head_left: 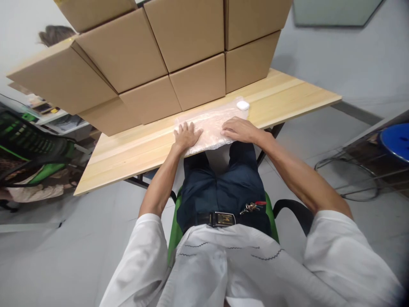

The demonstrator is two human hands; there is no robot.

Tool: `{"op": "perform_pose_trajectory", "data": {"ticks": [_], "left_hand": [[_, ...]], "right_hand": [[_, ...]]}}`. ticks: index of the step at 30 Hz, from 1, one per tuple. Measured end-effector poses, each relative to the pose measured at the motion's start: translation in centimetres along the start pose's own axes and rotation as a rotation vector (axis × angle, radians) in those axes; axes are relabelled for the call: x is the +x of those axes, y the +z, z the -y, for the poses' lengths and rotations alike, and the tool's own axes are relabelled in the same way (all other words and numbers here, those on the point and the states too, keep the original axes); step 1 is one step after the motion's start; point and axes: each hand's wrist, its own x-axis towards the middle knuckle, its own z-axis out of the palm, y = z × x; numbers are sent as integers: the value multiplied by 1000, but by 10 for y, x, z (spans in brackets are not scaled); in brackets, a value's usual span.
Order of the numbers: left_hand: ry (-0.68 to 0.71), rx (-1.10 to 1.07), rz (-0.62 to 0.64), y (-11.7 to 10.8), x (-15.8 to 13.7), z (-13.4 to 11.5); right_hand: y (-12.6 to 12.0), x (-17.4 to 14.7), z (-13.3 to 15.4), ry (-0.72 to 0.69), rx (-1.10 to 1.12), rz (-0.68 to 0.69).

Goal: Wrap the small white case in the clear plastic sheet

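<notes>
A sheet or bag of clear, pinkish plastic wrap lies flat on the wooden table at its near edge, crinkled and slightly overhanging. My left hand rests on its left side, palm down with the fingers spread. On the right part of the plastic is my right hand, its fingers bent together and the thumb below them, gripping a bit of the plastic. A small white rounded thing sits at the far right corner of the plastic; its kind is unclear.
Stacked cardboard boxes stand along the back of the wooden table. A green-and-black office chair and a partly hidden person are at the left. A blue round stool stands at the right. Keys hang at my belt.
</notes>
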Motion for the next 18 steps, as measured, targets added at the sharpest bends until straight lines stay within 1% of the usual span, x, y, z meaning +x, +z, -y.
{"op": "perform_pose_trajectory", "data": {"ticks": [3, 7, 13, 18], "left_hand": [[15, -1, 6, -1, 1, 9], [32, 10, 21, 0, 3, 23], [41, 29, 6, 4, 6, 35], [47, 37, -1, 4, 6, 36]], "right_hand": [[5, -26, -5, 58, -59, -75], [5, -52, -28, 152, -131, -120], [4, -73, -59, 236, -201, -181], [-1, -83, -69, 291, -217, -187]]}}
